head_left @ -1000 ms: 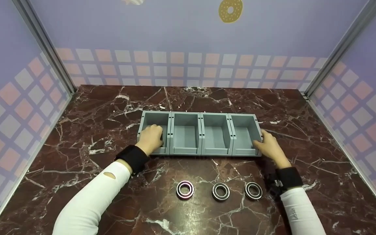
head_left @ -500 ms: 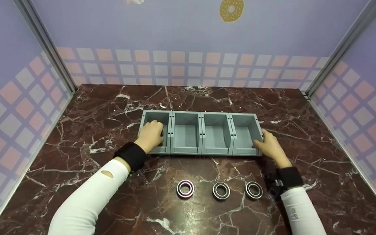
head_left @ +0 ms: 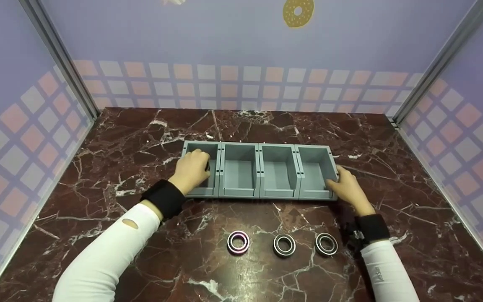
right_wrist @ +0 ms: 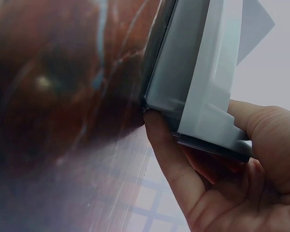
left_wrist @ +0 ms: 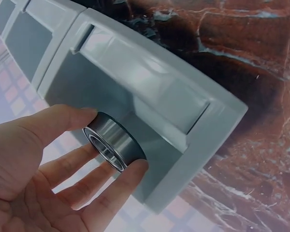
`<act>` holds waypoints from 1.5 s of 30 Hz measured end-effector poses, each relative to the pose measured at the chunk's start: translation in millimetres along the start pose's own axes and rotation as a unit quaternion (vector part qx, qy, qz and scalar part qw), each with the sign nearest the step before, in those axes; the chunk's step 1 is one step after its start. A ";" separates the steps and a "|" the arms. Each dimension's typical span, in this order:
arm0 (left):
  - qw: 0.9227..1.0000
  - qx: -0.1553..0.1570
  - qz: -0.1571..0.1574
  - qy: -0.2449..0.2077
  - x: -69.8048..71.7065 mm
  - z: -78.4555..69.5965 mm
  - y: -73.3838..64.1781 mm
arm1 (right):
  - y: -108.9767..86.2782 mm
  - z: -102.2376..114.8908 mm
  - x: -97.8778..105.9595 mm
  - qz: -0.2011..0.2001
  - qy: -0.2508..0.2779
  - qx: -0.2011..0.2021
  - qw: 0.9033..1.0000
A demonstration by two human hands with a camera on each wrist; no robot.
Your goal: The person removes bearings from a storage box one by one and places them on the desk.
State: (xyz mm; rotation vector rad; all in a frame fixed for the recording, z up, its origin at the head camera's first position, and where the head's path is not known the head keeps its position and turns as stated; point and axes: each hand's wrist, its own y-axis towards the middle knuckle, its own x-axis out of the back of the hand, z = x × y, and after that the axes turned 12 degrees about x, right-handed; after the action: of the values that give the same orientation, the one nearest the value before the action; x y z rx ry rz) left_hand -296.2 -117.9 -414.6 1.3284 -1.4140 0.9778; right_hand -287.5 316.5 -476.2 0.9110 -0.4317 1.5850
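Observation:
My left hand (head_left: 190, 171) is inside the leftmost compartment of a row of grey storage bins (head_left: 239, 193). In the left wrist view its thumb and fingers pinch a metal ball bearing (left_wrist: 117, 137), tilted over the bin's floor. The hand hides most of that bearing in the head view. At the row's other end, my right hand (head_left: 348, 189) grips the outer wall of the rightmost bin (right_wrist: 215, 82), thumb inside and fingers outside. On the table in front lie a bearing with a pinkish-purple rim (head_left: 238, 252), a dark-faced bearing (head_left: 284, 255) and another dark-faced bearing (head_left: 326, 253).
The bins stand joined side by side on a dark red marbled table (head_left: 141, 260). Patterned lilac panels (head_left: 241, 46) enclose the table at the back and both sides, with grey metal posts at the corners.
My left hand has shifted slightly away from me within the leftmost bin, its forearm swinging a little left. The right hand keeps its grip, and the three bearings on the table stay put.

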 end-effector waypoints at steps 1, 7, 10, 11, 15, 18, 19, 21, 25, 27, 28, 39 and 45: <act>1.000 -0.001 0.001 -0.001 1.1 0.0 -0.5 | 0.3 0.2 0.1 0.001 0.000 0.000 1.000; 1.000 -0.001 0.003 -0.007 7.2 0.7 -4.2 | 1.2 -0.4 0.1 -0.008 -0.002 0.010 1.000; 1.000 0.001 0.002 -0.007 9.3 1.5 -6.6 | 1.1 -1.3 0.0 -0.011 -0.003 0.012 1.000; 1.000 0.000 0.001 -0.005 9.6 1.6 -7.4 | 0.9 -1.3 -0.1 -0.012 -0.003 0.011 1.000; 1.000 -0.001 0.000 -0.001 10.1 1.4 -11.7 | 0.6 -1.3 -0.2 -0.016 -0.005 0.011 1.000; 1.000 -0.002 -0.001 -0.003 10.6 1.7 -14.6 | 0.3 -1.9 -0.2 -0.016 -0.003 0.012 1.000; 1.000 -0.002 0.000 -0.004 11.2 1.8 -15.5 | 0.2 -1.9 -0.1 -0.015 -0.002 0.012 1.000; 1.000 -0.003 0.001 -0.007 12.8 2.3 -17.1 | 0.2 -1.8 -0.1 -0.013 -0.002 0.012 1.000; 1.000 -0.004 -0.001 -0.009 16.7 2.4 -19.8 | 0.6 -1.2 0.2 -0.011 -0.002 0.011 1.000; 1.000 -0.005 -0.004 -0.010 18.1 2.3 -21.4 | 0.7 -0.4 0.4 -0.009 -0.003 0.008 1.000; 1.000 -0.007 -0.006 -0.010 18.6 2.2 -22.3 | 0.6 0.2 0.5 -0.009 -0.003 0.006 1.000; 0.999 -0.032 -0.021 -0.010 22.1 -1.2 -32.4 | 0.3 -1.9 -0.3 -0.014 -0.003 0.014 1.000; 0.999 -0.037 -0.018 -0.011 24.5 -1.6 -38.2 | 0.0 -0.4 -0.2 -0.016 -0.002 0.014 1.000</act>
State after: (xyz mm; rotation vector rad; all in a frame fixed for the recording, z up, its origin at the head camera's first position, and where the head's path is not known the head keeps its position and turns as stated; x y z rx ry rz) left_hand -257.5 -126.3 -392.2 1.3088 -1.4240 0.8804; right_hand -287.7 316.6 -476.6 0.9387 -0.3972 1.5640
